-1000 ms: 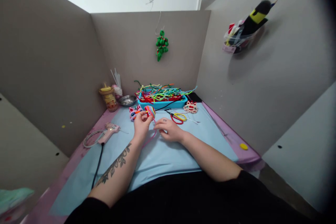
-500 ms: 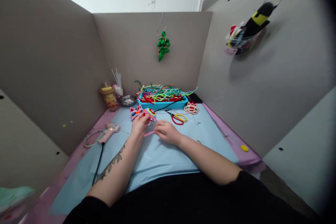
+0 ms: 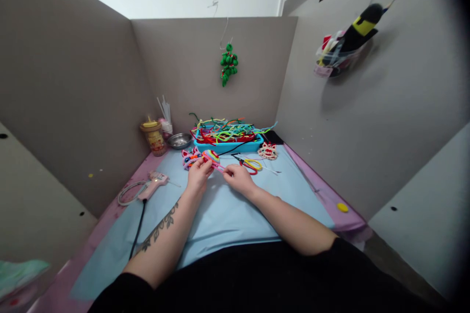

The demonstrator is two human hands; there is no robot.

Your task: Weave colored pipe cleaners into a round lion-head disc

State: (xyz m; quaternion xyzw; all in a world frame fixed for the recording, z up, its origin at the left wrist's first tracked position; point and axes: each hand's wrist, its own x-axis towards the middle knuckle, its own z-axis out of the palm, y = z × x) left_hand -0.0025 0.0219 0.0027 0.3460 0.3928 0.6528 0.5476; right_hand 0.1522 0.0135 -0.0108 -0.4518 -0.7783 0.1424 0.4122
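Observation:
A rainbow-coloured fuzzy craft piece (image 3: 211,156), coiled in bands of several colours, is pinched in my left hand (image 3: 199,174). From it a pink pipe cleaner (image 3: 218,167) runs to the right, and my right hand (image 3: 238,177) is closed on that strand. Just behind my left hand lies a purple and pink craft piece with pointed ears (image 3: 190,158). Scissors with red and yellow handles (image 3: 251,165) rest beyond my right hand. A cream and red craft piece (image 3: 268,151) sits further back on the right.
A blue basket (image 3: 227,147) full of coloured pipe cleaners stands at the back, beside a metal bowl (image 3: 179,141) and a lidded cup (image 3: 153,137). A pink glue gun (image 3: 154,186) with its cord lies left. Grey partitions (image 3: 213,88) enclose the table; a yellow disc (image 3: 342,208) lies right.
My right hand has moved slightly right and up along the pink strand. The strand's loose loop below my hands no longer shows; it now runs straight between them.

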